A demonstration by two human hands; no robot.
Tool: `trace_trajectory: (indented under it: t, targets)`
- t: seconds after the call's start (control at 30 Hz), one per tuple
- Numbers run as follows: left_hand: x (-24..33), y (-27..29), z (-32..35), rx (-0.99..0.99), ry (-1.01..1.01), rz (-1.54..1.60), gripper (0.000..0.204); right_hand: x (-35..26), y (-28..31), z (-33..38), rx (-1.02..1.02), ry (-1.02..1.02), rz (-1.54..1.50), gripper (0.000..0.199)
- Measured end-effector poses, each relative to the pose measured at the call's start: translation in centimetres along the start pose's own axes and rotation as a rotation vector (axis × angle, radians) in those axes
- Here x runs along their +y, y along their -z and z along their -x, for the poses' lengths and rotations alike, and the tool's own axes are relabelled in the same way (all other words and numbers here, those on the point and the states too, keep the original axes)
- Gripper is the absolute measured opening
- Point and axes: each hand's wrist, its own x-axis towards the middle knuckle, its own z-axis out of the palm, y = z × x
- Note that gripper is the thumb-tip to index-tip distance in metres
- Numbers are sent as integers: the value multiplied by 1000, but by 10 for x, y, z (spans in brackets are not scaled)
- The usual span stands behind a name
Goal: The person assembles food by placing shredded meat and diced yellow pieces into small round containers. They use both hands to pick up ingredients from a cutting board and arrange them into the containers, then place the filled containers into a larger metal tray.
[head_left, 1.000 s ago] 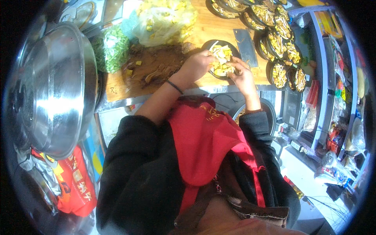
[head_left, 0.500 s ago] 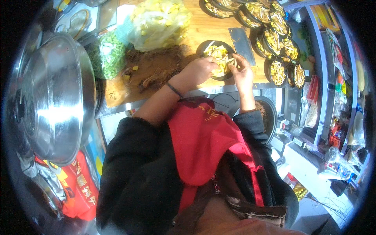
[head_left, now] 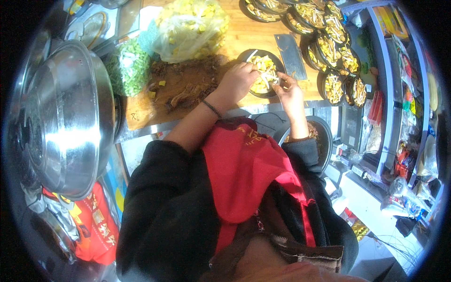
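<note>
Over wooden board, near front edge: left hand curled onto dark round dish, fingers pinched on pale strips and yellow chunks, likely arranging. Right hand cupped at rim, narrow, probably steadying. Cleaver just beside. Filled dishes rowed right. Clear bag holding yellow pieces.

You see a black bowl of yellow-and-white food, a brown board, green chopped leaves, a silver basin, and your red apron over black sleeves.
</note>
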Motion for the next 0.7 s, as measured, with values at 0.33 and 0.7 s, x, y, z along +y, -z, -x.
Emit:
trace_trajectory:
  t: [0.33, 0.7]
  targets:
    - [5, -9, -3, -24, -99, -8, 18, 11, -4, 8, 82, 183, 345, 15]
    - [-58, 118, 4, 598, 391, -202, 12, 95, 2, -1, -69, -239, -596, 26]
